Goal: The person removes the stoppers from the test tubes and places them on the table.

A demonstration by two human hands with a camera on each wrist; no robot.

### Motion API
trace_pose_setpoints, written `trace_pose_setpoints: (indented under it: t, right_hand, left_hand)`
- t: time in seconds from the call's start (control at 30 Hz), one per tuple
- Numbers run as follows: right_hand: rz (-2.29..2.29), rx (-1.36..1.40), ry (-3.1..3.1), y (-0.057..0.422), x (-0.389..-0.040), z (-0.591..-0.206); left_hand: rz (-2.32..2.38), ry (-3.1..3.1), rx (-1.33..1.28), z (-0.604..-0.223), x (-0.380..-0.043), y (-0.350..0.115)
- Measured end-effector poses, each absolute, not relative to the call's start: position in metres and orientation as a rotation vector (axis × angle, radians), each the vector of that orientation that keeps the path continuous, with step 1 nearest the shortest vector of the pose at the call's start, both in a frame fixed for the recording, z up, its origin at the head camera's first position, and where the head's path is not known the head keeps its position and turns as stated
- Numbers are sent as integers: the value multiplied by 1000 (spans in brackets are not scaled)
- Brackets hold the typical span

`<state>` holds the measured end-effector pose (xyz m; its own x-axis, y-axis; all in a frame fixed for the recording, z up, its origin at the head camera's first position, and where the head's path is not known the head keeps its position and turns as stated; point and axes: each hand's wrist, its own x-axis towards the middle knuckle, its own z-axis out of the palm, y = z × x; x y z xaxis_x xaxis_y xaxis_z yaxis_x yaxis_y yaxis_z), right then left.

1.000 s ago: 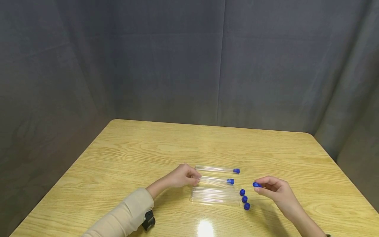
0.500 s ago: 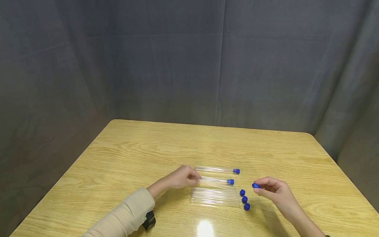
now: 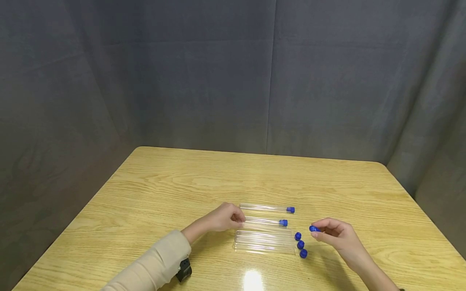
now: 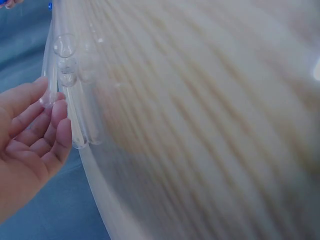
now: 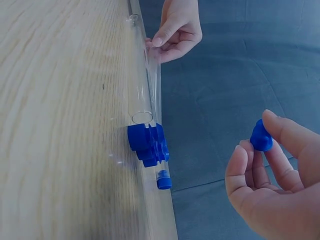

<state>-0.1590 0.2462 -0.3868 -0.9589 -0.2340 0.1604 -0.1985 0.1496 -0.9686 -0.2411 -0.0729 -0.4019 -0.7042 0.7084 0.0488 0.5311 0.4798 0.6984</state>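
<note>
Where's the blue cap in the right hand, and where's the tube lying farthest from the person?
Blue cap point(image 5: 261, 138): right wrist view, middle of its side.
Farthest tube point(image 3: 263, 207): head view, middle of its clear barrel.

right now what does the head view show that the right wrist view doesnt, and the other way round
Only the head view shows the beige sleeve and the black wrist device; it also shows the three loose blue caps one by one, where the wrist view overlaps them.

Only the right wrist view clearly shows the round open mouth of an uncapped tube.

Both show the left hand holding a clear tube, the right hand pinching a blue cap, the wooden tabletop and the dark curtain.
</note>
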Motion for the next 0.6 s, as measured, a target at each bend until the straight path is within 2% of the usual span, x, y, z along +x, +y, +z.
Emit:
trace_pose_setpoints:
  t: [0.6]
  right_hand:
    - [-1986, -456, 2352, 246, -161, -390]
  left_hand:
    - [1008, 2492, 1063, -406, -245, -68]
